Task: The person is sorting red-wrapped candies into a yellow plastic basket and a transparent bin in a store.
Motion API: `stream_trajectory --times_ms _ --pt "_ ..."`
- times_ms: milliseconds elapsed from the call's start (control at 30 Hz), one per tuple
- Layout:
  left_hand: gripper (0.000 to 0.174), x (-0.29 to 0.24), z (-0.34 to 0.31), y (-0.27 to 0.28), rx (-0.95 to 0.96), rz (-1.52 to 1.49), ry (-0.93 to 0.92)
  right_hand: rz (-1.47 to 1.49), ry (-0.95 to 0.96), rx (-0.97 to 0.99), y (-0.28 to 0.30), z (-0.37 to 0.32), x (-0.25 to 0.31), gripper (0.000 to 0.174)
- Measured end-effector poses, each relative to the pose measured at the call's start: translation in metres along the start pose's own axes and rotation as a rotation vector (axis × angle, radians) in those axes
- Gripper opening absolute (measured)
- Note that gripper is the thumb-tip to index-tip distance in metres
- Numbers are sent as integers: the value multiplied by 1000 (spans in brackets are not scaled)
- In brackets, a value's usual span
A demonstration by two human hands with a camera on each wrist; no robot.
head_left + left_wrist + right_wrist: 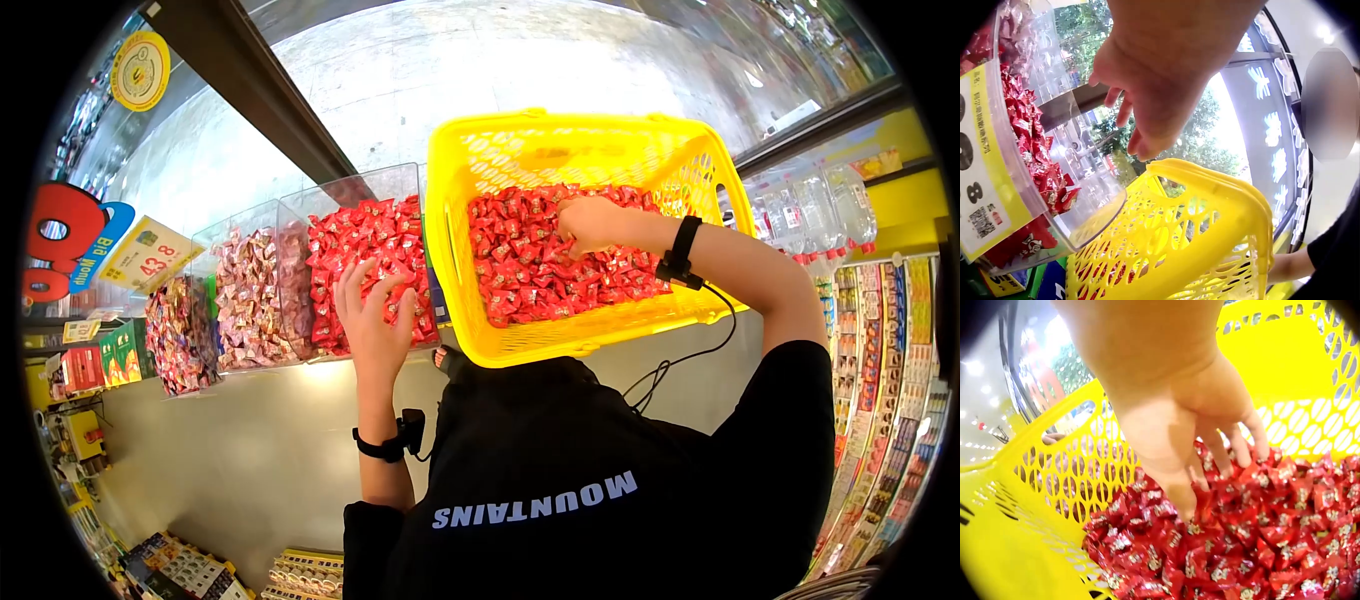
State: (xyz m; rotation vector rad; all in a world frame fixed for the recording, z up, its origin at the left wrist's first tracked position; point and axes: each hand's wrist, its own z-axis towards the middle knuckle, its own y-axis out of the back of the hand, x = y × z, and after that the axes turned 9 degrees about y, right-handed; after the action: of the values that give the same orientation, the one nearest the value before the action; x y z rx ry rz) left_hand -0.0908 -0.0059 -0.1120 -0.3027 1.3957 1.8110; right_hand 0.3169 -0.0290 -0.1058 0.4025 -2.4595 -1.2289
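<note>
My right hand (592, 222) reaches down into a yellow basket (490, 345) with its fingertips right at the heap of red-wrapped candies (540, 280). In the right wrist view, the thumb and fingers (1241, 447) point down and stand apart, with red wrappers showing between thumb and forefinger; I cannot tell whether they grip any. The left hand (375, 320) is raised with spread fingers, holding nothing. It overlaps a clear bin (400, 178) of similar red candies (370, 230) in the head view. From the left wrist, that hand appears above and between bin and basket.
Left of the red candies stand clear bins of pink-wrapped (255, 290) and mixed candies (180, 340). A price sign (150, 258) rises behind them. Plastic bottles (815, 210) stand right of the basket, above packed shelves (880, 380). A cable (690, 358) trails from the right wrist.
</note>
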Motion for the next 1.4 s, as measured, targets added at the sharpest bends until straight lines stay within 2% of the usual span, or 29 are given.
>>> stream_trajectory --times_ms 167,267,400,500,600,733,833,933,1067,1233,1300,1400 --pt "22 -33 22 13 -12 -39 -105 110 -4 14 41 -11 20 34" --pt "25 -54 32 16 1 -76 -186 170 108 -94 68 -21 34 35" --pt "31 -90 43 19 96 -92 -282 262 181 -445 93 -52 76 34" --pt "37 -109 43 14 170 -77 -329 299 189 -593 101 -74 108 32" --pt "37 -124 41 12 258 -42 -351 382 201 -712 98 -85 125 30" --pt "29 -127 39 3 226 -57 -396 413 147 -756 92 -96 136 29" --pt "23 -117 34 6 190 -87 -373 500 160 -747 87 -102 135 28" --pt "19 -91 31 17 125 -129 -268 510 80 -765 84 -110 139 27" --pt "18 -32 29 31 -102 47 -136 479 76 -787 79 -113 145 33" --pt "21 51 22 22 -121 296 -8 418 147 -838 72 -102 165 24" --pt "27 63 20 20 -71 366 47 435 185 -857 66 -94 173 22" --pt "32 64 17 21 -117 376 5 449 206 -913 61 -85 185 20"
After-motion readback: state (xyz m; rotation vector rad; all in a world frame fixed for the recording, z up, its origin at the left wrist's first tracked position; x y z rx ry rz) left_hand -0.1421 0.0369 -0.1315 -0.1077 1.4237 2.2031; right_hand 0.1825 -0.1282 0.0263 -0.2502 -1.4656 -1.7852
